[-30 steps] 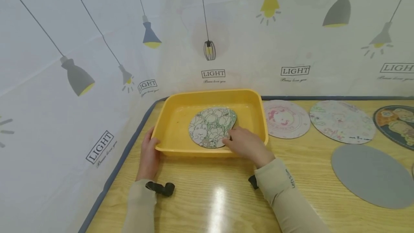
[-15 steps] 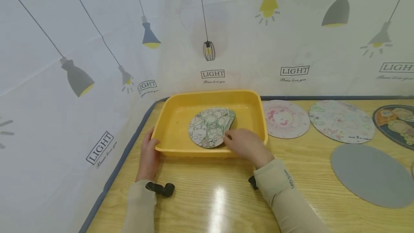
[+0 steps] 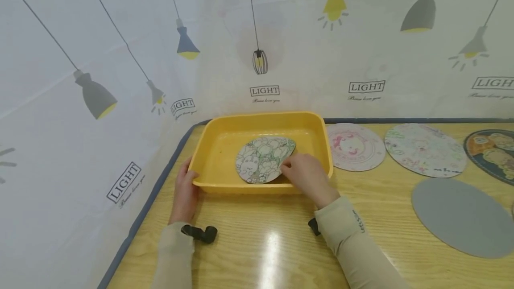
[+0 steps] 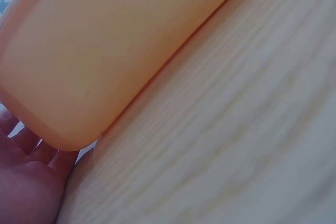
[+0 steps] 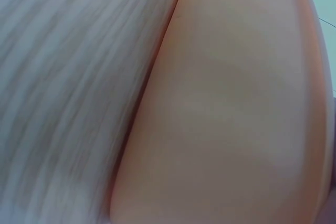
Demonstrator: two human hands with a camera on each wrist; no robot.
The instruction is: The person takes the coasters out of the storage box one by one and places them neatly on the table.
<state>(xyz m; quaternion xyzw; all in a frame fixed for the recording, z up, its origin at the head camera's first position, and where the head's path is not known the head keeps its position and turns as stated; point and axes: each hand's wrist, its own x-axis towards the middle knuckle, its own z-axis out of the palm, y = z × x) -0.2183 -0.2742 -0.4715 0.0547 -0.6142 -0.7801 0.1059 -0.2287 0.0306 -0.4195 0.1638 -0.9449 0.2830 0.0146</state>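
Note:
In the head view a yellow plastic tray [image 3: 217, 157] stands on the wooden table. My left hand [image 3: 186, 195] grips its front left corner, thumb over the rim and fingers along the outer side. The left wrist view shows those fingers [image 4: 46, 156] under the tray's rounded corner. Inside the tray is a round mat [image 3: 261, 159] printed with a white rabbit and flowers. My right hand [image 3: 307, 177] reaches over the front rim and pinches the mat's right edge, which is bent up. Mostly the tray's outer wall [image 5: 220, 98] fills the right wrist view.
Right of the tray lie a pink-printed round mat [image 3: 355, 146], a mat with coloured doodles [image 3: 425, 150] and a dark mat with bear figures [image 3: 495, 153]. A plain grey round mat [image 3: 462, 217] lies nearer. A lamp-printed white curtain [image 3: 297, 61] stands behind the table.
The mat's right edge curled more half a second ago and is flatter now. My right hand has shifted slightly right and away from me. The left hand and tray have stayed put.

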